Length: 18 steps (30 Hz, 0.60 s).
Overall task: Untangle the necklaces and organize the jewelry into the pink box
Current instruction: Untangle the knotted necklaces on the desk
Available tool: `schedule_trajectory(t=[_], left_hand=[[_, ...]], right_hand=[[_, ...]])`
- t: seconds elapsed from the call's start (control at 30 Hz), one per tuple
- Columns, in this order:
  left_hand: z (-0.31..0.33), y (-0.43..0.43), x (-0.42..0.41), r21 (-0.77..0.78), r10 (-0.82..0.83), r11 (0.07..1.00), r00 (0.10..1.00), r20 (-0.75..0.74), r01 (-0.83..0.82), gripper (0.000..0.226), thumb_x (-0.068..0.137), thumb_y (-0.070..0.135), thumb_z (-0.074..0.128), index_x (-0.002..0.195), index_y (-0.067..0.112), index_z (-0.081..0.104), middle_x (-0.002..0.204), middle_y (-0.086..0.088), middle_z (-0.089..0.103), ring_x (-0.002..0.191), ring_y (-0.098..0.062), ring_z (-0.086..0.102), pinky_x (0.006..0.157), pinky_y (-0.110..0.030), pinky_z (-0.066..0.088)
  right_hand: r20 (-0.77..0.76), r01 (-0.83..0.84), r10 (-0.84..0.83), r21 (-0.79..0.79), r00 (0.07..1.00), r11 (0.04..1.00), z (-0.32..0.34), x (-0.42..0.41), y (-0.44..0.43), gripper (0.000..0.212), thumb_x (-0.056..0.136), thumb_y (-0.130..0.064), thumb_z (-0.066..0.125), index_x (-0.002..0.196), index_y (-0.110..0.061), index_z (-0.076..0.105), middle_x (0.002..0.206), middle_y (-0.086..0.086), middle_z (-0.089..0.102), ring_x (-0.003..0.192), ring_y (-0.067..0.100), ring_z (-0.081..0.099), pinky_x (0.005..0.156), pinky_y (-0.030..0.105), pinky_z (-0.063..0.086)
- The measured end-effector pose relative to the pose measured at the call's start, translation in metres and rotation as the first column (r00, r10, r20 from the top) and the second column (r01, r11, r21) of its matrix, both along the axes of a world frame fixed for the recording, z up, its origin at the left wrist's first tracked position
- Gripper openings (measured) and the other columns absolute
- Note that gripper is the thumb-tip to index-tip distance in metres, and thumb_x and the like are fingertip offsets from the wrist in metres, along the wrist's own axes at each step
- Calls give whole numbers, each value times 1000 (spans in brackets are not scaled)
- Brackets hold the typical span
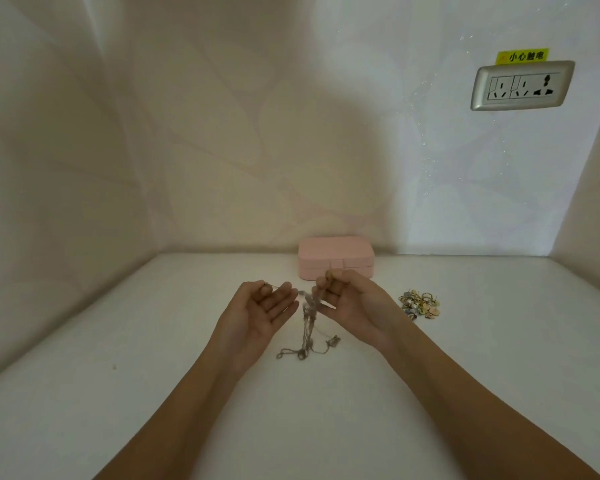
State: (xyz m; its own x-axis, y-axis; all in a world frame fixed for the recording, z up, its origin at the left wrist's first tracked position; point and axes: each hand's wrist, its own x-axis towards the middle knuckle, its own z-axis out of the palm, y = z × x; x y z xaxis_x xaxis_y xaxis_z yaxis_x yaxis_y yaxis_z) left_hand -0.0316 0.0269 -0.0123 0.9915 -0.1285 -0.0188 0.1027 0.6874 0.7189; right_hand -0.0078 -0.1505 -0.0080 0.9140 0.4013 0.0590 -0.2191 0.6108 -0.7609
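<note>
Necklaces (307, 329) hang tangled above the tabletop (146, 382), ends trailing on it; right hand (349, 301) pinches the knot, left hand (264, 306) pinches a thin strand, closed pink box (336, 253) just behind

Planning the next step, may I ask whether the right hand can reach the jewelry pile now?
Probably yes: the jewelry pile lies just beside the right hand with bare table between, but that hand pinches the tangled necklaces and must release them first.

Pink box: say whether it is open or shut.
Shut. The pink box sits with its lid flat on the base and its front tab down; no inside shows.
</note>
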Motion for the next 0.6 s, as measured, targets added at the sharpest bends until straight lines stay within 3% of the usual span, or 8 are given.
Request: schedule_trajectory(t=[0.07,0.13,0.23,0.33,0.43,0.53,0.6], left_hand=[[3,3,0,-80,22,997,1000,-6,-23,29,93,16,43,64,11,46,63,-8,58,69,-22,67,77,-39,59],[5,6,1,-101,39,994,998,-52,-44,30,95,18,42,66,12,43,51,-2,43,48,-15,55,56,-27,57],[5,12,3,35,21,999,988,-151,-16,30,97,24,43,68,15,42,48,4,31,36,-8,32,32,-16,31],[3,19,8,291,48,957,985,-169,4,30,97,27,47,69,16,43,51,5,31,37,-6,26,31,-15,20],[4,25,7,471,42,881,987,-154,36,28,95,26,53,70,15,46,53,3,38,40,-7,32,34,-16,29],[1,26,2,628,29,776,992,-122,55,21,92,21,60,76,10,51,59,-3,51,46,-14,48,44,-24,46],[-5,24,1,756,71,654,994,-85,18,22,90,18,64,77,5,53,65,-9,56,50,-18,56,49,-28,51]], right_hand=[[-45,44,-41,71,998,997,2,1,-3,5,82,-9,54,78,-7,55,64,6,59,61,18,61,69,34,57],[-32,108,-107,51,994,993,4,3,-5,10,90,-8,50,82,-6,54,62,6,58,57,17,60,61,30,57],[41,245,-243,-43,969,969,6,4,-7,20,100,-7,40,88,-4,55,64,7,64,58,17,65,58,29,57],[31,320,-319,-50,947,946,7,6,-10,20,101,-6,38,88,-4,53,60,5,62,55,15,63,55,28,57],[52,340,-336,-187,940,922,4,7,-12,20,100,-8,43,82,-9,51,58,2,52,49,11,52,50,24,51],[191,351,-295,-555,936,754,0,5,-12,15,97,-10,50,82,-11,51,63,1,47,49,9,40,48,19,39],[310,385,-228,-763,923,520,-5,7,-13,11,94,-12,54,83,-12,56,65,-2,49,53,9,40,51,18,34]])
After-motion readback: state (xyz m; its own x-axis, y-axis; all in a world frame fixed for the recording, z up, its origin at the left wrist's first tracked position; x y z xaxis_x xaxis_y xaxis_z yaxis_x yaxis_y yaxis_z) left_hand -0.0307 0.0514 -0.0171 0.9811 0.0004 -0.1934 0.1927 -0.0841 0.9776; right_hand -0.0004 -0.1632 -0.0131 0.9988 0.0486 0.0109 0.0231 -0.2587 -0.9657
